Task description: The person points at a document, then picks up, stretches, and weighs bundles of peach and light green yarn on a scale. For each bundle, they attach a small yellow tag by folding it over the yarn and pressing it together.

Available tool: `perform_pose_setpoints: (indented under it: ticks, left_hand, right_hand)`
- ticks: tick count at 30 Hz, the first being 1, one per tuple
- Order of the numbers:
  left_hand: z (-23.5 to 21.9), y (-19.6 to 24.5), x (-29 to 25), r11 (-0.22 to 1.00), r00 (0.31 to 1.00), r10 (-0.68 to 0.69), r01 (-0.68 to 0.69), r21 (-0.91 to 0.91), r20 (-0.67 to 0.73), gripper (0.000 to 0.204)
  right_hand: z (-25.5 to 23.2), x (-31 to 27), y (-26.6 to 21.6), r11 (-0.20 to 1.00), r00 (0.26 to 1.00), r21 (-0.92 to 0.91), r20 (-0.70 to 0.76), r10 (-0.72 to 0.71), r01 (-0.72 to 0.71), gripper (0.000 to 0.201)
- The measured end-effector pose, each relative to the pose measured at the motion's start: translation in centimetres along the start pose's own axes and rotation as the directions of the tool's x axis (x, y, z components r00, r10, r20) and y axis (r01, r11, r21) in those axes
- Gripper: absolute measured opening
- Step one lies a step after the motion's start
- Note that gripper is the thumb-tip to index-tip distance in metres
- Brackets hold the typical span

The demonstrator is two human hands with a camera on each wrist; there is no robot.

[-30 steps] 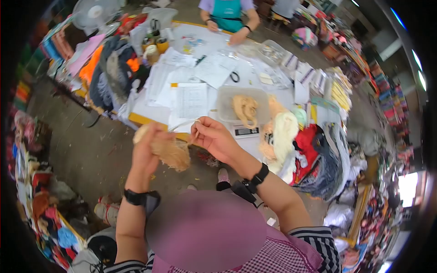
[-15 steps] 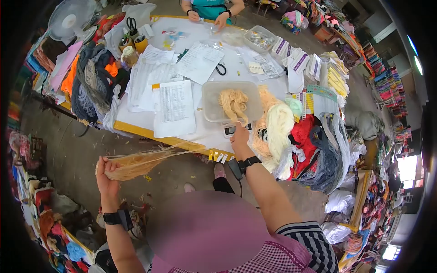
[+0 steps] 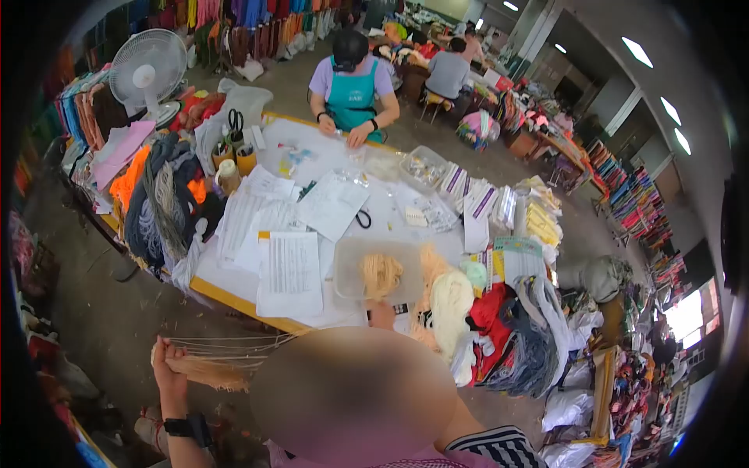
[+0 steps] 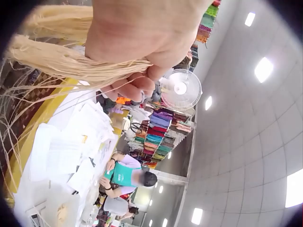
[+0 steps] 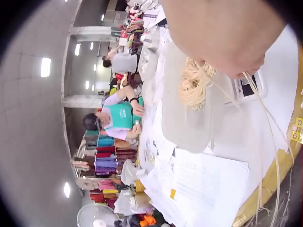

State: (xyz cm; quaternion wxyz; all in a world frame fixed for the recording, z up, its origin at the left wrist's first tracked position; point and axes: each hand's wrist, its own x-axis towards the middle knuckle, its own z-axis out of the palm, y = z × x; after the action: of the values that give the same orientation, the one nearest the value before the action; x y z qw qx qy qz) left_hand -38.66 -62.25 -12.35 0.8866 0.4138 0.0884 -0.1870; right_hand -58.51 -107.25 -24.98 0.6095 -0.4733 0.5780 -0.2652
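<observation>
At the lower left of the head view my left hand (image 3: pixel 169 374) grips a hank of tan yarn (image 3: pixel 209 372), its fingers curled round it. The left wrist view shows the hank (image 4: pixel 61 61) bunched in that fist, with loose strands trailing. Thin strands stretch from it toward the table. My right hand (image 3: pixel 381 314) is at the near side of a clear plastic tub (image 3: pixel 343 290) holding a bundle of tan yarn (image 3: pixel 382 273). In the right wrist view, yarn strands (image 5: pixel 270 116) run out from under its curled fingers. Beneath that hand lies a small digital scale (image 5: pixel 258 87), partly covered.
Printed sheets (image 3: pixel 289 273) lie left of the tub, black scissors (image 3: pixel 363 219) beyond it. Yarn hanks (image 3: pixel 449 300) are heaped on the right, grey and orange ones (image 3: pixel 156 191) on the left. Across the table sits a person in a teal apron (image 3: pixel 351 101). A fan (image 3: pixel 144 76) stands far left.
The hands were close together, then moved apart; the left went left with the hank, the right to the tub, stretching strands between them. The head view has since tilted up.
</observation>
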Motion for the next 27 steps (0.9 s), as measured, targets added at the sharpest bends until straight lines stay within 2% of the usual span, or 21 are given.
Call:
perform_pose_setpoints:
  ticks: [1, 2, 3, 5, 6, 7, 8, 9, 10, 11, 12, 13, 14, 15, 17, 19, 21, 23, 24, 25, 27]
  left_hand:
    - [-0.7, 0.2, 0.1, 1.0, 0.999, 0.022, -0.023, -0.004, -0.026, 0.02]
    - [-1.6, 0.6, 0.4, 1.0, 0.999, 0.02, -0.02, 0.004, -0.037, 0.022]
    - [-1.9, 0.9, 0.5, 1.0, 0.999, 0.024, -0.024, -0.003, -0.033, 0.022]
    - [-2.6, 1.5, 0.5, 0.996, 0.995, -0.008, -0.001, -0.092, -0.096, 0.021]
    - [-3.9, 2.0, 1.2, 0.996, 0.995, -0.005, -0.004, -0.087, -0.1, 0.021]
    - [-6.1, 2.2, 2.6, 0.994, 0.999, -0.029, 0.025, -0.109, -0.036, 0.018]
    - [-8.6, 2.4, 3.2, 0.991, 0.998, -0.053, 0.055, -0.124, 0.014, 0.016]
    - [-10.8, 2.3, 4.0, 0.993, 0.998, -0.062, 0.064, -0.101, 0.023, 0.014]
    - [-12.1, 3.2, 4.4, 0.994, 0.997, -0.077, 0.078, -0.074, 0.02, 0.013]
    - [-10.0, 4.2, 2.5, 0.995, 0.993, -0.099, 0.097, -0.032, -0.063, 0.013]
    - [-8.8, 4.3, 2.1, 0.997, 0.965, -0.062, 0.069, 0.022, -0.254, 0.013]
    - [-10.5, 4.5, 2.6, 0.996, 0.979, -0.087, 0.084, -0.022, -0.184, 0.014]
    - [-12.1, 4.8, 2.9, 0.993, 0.989, -0.105, 0.099, -0.069, -0.101, 0.015]
    - [-12.6, 5.3, 2.7, 0.994, 0.987, -0.096, 0.089, -0.059, -0.126, 0.015]
    - [-12.3, 5.5, 2.2, 0.984, 0.958, -0.105, 0.061, -0.167, -0.266, 0.021]
    - [-12.6, 6.3, 1.7, 0.984, 0.939, -0.106, 0.051, -0.172, -0.327, 0.022]
    - [-14.0, 7.0, 1.5, 0.985, 0.908, -0.071, -0.001, -0.171, -0.414, 0.022]
    - [-16.4, 7.8, 1.8, 0.994, 0.881, -0.026, -0.027, -0.105, -0.472, 0.023]
    - [-17.3, 8.2, 2.1, 0.997, 0.853, 0.025, -0.056, -0.044, -0.522, 0.023]
    - [-17.6, 8.7, 2.1, 0.998, 0.851, 0.023, -0.051, -0.039, -0.525, 0.023]
    - [-18.3, 9.8, 2.0, 0.994, 0.798, 0.113, -0.099, 0.055, -0.592, 0.022]
  right_hand:
    - [1.2, -0.9, -1.4, 1.0, 1.0, 0.001, 0.005, -0.019, 0.019, 0.021]
    - [2.0, -1.9, -2.6, 0.93, 0.934, -0.192, 0.241, -0.265, 0.314, 0.021]
    - [2.6, -3.8, -4.5, 0.743, 0.763, -0.298, 0.494, -0.416, 0.599, 0.023]
    - [4.0, -10.8, -13.1, 0.916, 0.798, -0.018, 0.499, -0.339, 0.4, 0.022]
    - [4.3, -10.6, -15.4, 0.684, 0.525, 0.068, 0.587, -0.616, 0.726, 0.02]
    - [4.1, -10.1, -17.8, 0.352, 0.159, 0.194, 0.629, -0.761, 0.916, 0.019]
    - [4.2, -10.4, -21.3, 0.932, 0.446, 0.29, 0.82, -0.359, 0.216, 0.017]
    - [4.2, -12.3, -24.7, 0.947, 0.627, 0.32, 0.743, -0.237, -0.021, 0.018]
    - [3.7, -12.6, -27.6, 0.947, 0.689, 0.279, 0.655, -0.31, 0.161, 0.021]
    - [2.6, -11.8, -30.7, 0.875, 0.567, 0.18, 0.699, -0.435, 0.45, 0.021]
    - [2.2, -9.3, -31.6, 0.701, 0.409, 0.325, 0.629, -0.661, 0.635, 0.022]
    - [1.8, -10.8, -34.8, 0.807, 0.621, 0.19, 0.548, -0.56, 0.559, 0.022]
    - [0.9, -11.1, -36.9, 0.822, 0.681, 0.137, 0.494, -0.54, 0.553, 0.022]
    - [-0.4, -10.0, -38.7, 0.837, 0.7, 0.097, 0.501, -0.508, 0.538, 0.016]
    - [-3.0, -6.3, -41.7, 0.842, 0.696, 0.189, 0.488, -0.526, 0.505, 0.013]
    - [-5.9, -3.7, -44.1, 0.754, 0.702, 0.068, 0.316, -0.638, 0.654, 0.014]
    - [-9.6, 1.0, -46.8, 0.718, 0.708, 0.088, 0.127, -0.695, 0.69, 0.015]
    - [-10.8, -0.4, -46.7, 0.638, 0.64, 0.053, -0.027, -0.768, 0.768, 0.014]
    - [-11.1, -0.1, -46.9, 0.644, 0.646, 0.05, -0.028, -0.763, 0.763, 0.014]
    - [-11.6, 0.7, -47.2, 0.617, 0.617, -0.007, -0.029, -0.786, 0.787, 0.011]
    - [-11.9, 1.8, -47.7, 0.557, 0.559, -0.116, -0.018, -0.829, 0.823, 0.011]
